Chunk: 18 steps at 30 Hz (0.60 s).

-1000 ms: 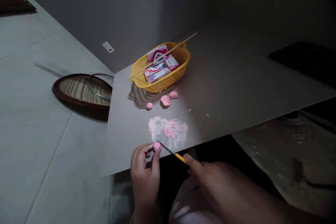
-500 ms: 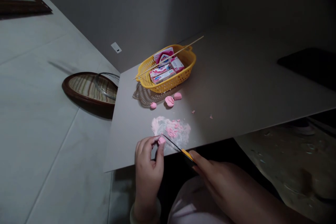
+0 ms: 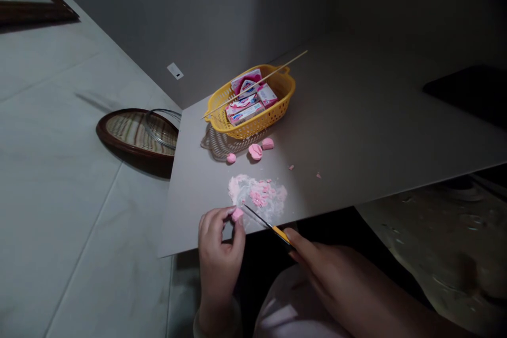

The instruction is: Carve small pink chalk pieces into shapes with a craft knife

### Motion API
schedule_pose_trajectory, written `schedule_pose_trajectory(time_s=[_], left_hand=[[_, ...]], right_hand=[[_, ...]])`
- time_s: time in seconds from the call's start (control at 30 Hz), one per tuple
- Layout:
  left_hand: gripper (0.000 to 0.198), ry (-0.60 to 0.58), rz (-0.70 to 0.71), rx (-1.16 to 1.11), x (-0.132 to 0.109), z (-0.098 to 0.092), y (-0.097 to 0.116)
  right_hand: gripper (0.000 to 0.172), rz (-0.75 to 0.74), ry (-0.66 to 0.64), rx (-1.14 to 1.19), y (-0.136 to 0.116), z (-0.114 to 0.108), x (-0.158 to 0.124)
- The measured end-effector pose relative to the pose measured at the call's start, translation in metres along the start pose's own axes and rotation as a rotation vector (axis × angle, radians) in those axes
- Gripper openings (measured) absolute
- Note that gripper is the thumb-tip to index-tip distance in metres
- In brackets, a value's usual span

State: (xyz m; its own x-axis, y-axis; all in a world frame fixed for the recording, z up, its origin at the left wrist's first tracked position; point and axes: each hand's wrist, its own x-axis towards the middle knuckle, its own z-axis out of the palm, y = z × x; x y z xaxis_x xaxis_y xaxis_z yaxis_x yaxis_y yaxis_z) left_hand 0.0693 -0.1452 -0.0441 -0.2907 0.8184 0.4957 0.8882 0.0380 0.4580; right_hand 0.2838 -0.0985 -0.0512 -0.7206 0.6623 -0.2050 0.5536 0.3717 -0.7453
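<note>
Pink soap chunk (image 3: 237,215) sits in the left hand (image 3: 219,259), whose grip is closed, thumb and fingertips pinching it over a grey board (image 3: 356,132). The right hand (image 3: 328,274) has its grip shut round the yellow handle of a craft knife (image 3: 277,233), the blade tip just beside the chunk. At twelve o'clock from the hands lies a heap of pink shavings (image 3: 257,195), then three soap lumps (image 3: 255,151). Beyond, a yellow plastic basket (image 3: 253,128) holds pink-and-white soap boxes (image 3: 245,113), with a wooden skewer (image 3: 257,84) across its rim.
</note>
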Motion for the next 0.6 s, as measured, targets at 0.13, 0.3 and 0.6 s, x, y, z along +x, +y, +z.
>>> schedule_pose_trajectory(time_s=[0.13, 0.3, 0.6], left_hand=[[0.01, -0.004, -0.006, -0.008, 0.001, 0.003, -0.001], [0.008, 0.027, 0.011, 0.006, 0.002, 0.006, -0.001], [0.004, 0.075, 0.017, 0.008, 0.005, 0.016, 0.001]], right_hand=[[0.05, -0.024, 0.029, 0.023, -0.001, 0.0, -0.001], [0.056, -0.066, 0.052, -0.006, -0.006, -0.004, -0.003], [0.08, 0.02, -0.028, -0.197, 0.0, 0.013, 0.003]])
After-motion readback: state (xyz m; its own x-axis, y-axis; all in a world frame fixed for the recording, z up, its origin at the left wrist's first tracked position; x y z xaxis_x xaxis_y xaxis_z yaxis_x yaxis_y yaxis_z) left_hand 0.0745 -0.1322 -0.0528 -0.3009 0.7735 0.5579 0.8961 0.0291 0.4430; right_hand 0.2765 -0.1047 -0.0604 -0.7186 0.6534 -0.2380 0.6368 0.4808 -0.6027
